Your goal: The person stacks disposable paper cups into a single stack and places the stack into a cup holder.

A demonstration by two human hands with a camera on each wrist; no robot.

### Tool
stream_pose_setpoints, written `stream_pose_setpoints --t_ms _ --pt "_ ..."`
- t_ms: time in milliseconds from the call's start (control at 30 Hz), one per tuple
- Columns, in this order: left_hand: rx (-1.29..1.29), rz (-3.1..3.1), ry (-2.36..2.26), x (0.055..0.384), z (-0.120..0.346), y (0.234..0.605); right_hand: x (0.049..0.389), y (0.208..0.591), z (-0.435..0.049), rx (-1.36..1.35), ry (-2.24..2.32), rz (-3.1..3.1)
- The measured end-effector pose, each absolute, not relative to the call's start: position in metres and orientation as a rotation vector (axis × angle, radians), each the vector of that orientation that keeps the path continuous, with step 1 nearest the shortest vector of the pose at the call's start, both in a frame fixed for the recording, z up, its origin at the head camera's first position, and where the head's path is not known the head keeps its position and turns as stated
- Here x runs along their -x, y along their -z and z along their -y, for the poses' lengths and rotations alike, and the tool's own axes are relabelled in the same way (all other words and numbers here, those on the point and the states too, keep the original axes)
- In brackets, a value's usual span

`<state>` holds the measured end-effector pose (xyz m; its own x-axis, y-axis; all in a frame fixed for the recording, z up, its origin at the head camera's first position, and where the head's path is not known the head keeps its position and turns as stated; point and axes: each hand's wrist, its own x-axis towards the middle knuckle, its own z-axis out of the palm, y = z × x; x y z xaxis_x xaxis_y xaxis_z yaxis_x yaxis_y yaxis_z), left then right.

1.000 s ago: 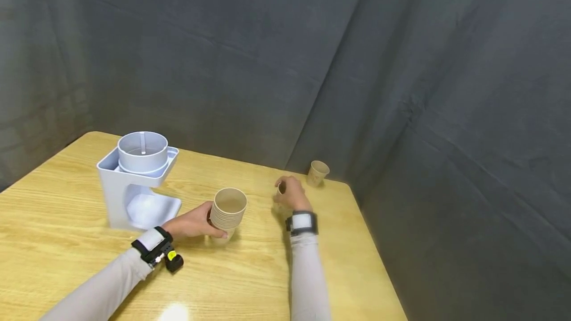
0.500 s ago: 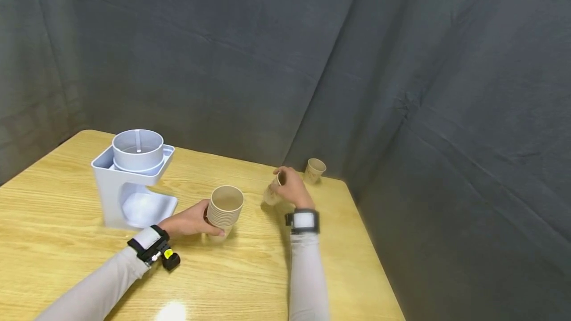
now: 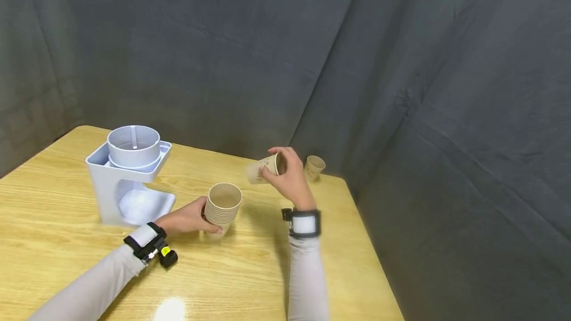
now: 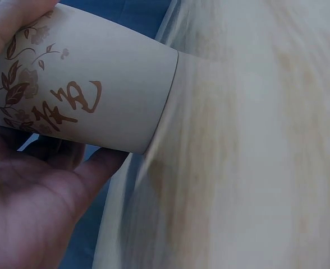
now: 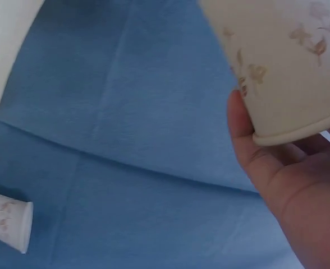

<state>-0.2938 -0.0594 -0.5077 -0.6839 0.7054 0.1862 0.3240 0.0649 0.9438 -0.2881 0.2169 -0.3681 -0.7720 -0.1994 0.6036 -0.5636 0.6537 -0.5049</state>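
My left hand (image 3: 189, 219) grips a stack of paper cups (image 3: 223, 207) from the left side, the rims nested one in another and the mouths facing up. In the left wrist view, brown flowers and characters show on the lowest cup (image 4: 97, 73). To the right, my right hand (image 3: 292, 177) holds a single paper cup (image 3: 260, 170) near its rim, tipped on its side above the table with its base pointing left. The right wrist view shows the printed side of this cup (image 5: 283, 73) between thumb and fingers.
Another paper cup (image 3: 314, 166) stands upright near the table's far right corner, just behind my right hand. A white plastic stand with a round bowl (image 3: 134, 147) on top is at the left of the wooden table (image 3: 250, 271). Grey curtains (image 3: 223, 53) border the back and right.
My right hand has lifted its cup off the table and tipped it from nearly upright to sideways. The left hand keeps its grip on the stack, almost unmoved.
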Motion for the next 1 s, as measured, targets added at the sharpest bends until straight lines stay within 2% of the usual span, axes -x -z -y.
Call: stream_pose_setpoints --t_ms 367,1000 --pt "-1.055 -1.991 -1.675 0.293 0.062 0.508 0.264 0.347 -0.192 -0.799 -1.044 2.149" --pt "-1.06 -1.993 -1.653 0.293 0.061 0.509 0.262 0.359 -0.165 -0.976 -0.987 2.379"
